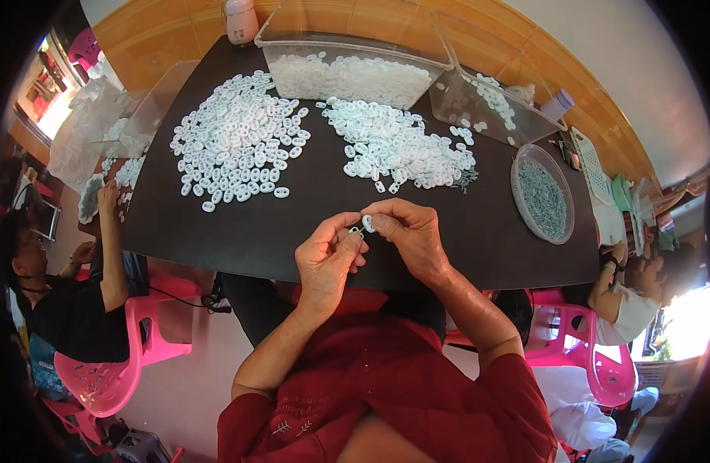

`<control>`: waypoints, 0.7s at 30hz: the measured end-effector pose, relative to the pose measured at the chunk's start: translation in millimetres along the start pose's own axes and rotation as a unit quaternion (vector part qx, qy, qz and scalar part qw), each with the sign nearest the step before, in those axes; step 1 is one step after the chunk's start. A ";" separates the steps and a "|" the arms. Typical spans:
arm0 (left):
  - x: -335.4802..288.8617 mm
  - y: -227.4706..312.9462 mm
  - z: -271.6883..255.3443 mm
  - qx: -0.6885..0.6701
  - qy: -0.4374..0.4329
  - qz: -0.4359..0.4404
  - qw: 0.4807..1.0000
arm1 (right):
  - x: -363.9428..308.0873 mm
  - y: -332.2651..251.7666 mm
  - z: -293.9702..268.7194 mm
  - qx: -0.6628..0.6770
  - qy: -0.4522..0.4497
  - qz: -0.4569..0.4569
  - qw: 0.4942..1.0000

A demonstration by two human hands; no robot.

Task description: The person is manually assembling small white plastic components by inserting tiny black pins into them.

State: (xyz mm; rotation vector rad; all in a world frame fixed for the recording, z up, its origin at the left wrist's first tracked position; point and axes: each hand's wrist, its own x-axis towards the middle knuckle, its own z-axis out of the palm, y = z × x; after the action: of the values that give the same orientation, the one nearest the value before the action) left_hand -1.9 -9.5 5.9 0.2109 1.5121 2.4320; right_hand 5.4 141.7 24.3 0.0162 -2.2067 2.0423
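Above the table's near edge my two hands meet, fingertips almost touching. My right hand [417,238] pinches a small white oval plastic piece [368,223] with holes between thumb and index finger. Beside it, the thumb and fingers of my left hand [324,262] are closed on a tiny item, which looks like a pale loop but is partly covered. Beyond the hands lie two heaps of similar two-holed pieces, a left heap [235,135] and a right heap [401,147]. A few dark metal bits [466,180] lie at the right heap's edge.
A round clear tray [569,220] of small grey metal pieces stands at the right. Behind the heaps are a clear bin [355,48] of white pieces and a second clear box [447,108]. A pink-and-white bottle [241,21] stands at the back. People sit at both sides on pink chairs [150,316].
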 end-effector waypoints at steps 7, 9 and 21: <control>-0.9 0.8 -1.4 0.018 0.003 0.001 1.000 | 2.2 -0.4 -0.6 -0.031 -0.009 -0.004 0.999; -1.4 1.1 -1.6 0.020 0.003 0.001 1.000 | 2.7 -0.3 -0.5 -0.039 -0.012 -0.002 0.999; -4.2 0.5 0.0 0.052 0.018 0.018 0.998 | 1.6 0.0 -0.3 -0.077 -0.024 -0.019 0.997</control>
State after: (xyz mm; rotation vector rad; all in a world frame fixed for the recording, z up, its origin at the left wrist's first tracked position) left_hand 2.0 -11.0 6.4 0.2184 1.6645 2.3991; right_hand 3.9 142.1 24.4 0.0918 -2.3677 1.8648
